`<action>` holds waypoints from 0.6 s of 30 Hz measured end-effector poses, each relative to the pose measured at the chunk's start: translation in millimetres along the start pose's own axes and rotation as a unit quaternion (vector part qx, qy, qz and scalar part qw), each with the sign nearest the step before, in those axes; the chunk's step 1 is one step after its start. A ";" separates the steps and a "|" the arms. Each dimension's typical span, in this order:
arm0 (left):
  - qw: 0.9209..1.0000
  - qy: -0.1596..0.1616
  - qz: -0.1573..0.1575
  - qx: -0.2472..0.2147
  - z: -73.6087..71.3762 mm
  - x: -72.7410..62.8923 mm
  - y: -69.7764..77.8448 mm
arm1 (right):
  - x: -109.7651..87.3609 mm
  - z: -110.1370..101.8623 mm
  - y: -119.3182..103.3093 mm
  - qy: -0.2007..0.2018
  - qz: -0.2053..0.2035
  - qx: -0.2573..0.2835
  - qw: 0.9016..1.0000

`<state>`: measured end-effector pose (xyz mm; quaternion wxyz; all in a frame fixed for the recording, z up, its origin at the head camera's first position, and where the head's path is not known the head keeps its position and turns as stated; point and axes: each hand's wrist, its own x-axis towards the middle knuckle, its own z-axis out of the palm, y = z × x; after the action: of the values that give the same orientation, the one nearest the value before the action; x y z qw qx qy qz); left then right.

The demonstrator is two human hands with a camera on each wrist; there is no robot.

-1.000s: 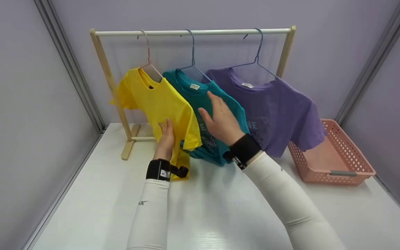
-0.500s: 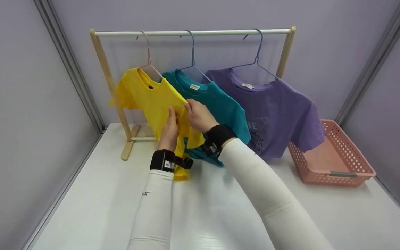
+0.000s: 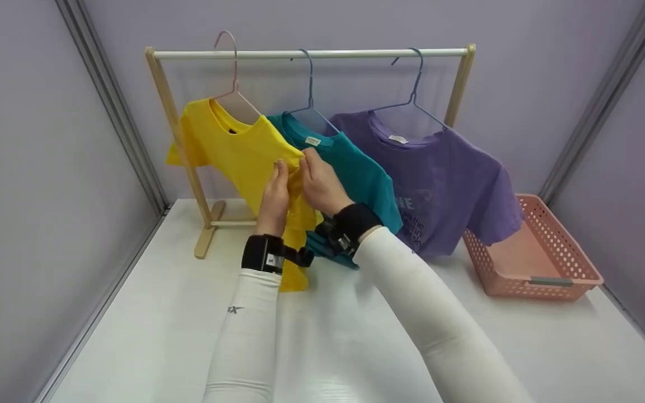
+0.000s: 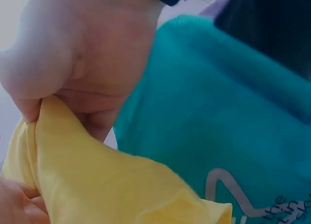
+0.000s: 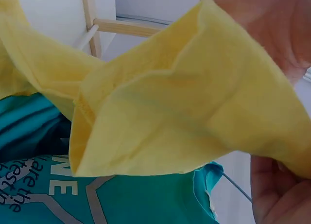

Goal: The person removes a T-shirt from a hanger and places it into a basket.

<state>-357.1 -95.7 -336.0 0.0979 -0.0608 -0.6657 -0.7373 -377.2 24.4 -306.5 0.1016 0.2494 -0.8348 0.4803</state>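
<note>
A yellow T-shirt [image 3: 238,143] hangs tilted on a pink wire hanger [image 3: 235,73], whose hook stands above the rail [image 3: 356,54]. My right hand [image 3: 322,182] pinches the yellow T-shirt by the shoulder nearer me. Just left of it, my left hand [image 3: 275,201] grips the same side, thumb uppermost; the cloth partly hides its fingers. In the right wrist view the yellow sleeve [image 5: 155,122] droops between both hands. Behind hang a teal T-shirt [image 3: 356,168] and a purple T-shirt [image 3: 440,173], each on a blue hanger.
The wood-ended clothes rack [image 3: 168,112] stands at the back of a white table [image 3: 149,336]. A pink perforated basket [image 3: 541,285] with a grey handle sits at the right, partly behind the purple T-shirt. Grey-lilac walls enclose the sides and back.
My right hand has come left and taken hold of the yellow T-shirt's shoulder. The T-shirt and its hanger have then risen slightly leftward, lifting the hook above the rail.
</note>
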 end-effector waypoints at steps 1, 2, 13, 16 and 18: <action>1.000 -0.003 0.005 0.002 1.8 -2.6 1.7 | -2.8 -2.1 0.3 0.005 -0.011 0.003 1.000; 1.000 -0.008 0.011 0.005 3.9 -5.4 3.3 | -6.1 -4.4 0.3 0.010 -0.022 0.005 1.000; 0.987 -0.121 0.087 0.056 31.6 -59.7 24.0 | -61.4 -46.9 -8.5 0.116 -0.115 0.061 0.985; 0.979 -0.163 0.107 0.060 43.3 -77.5 32.8 | -80.4 -63.3 -12.3 0.167 -0.129 0.086 0.974; 0.972 -0.190 0.120 0.062 51.1 -87.8 39.1 | -92.9 -75.4 -16.1 0.197 -0.133 0.110 0.965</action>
<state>-265.0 -43.1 -312.0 0.0605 -0.2730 -0.7041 -0.6527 -294.8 111.6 -293.3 0.2991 0.2681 -0.6996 0.5909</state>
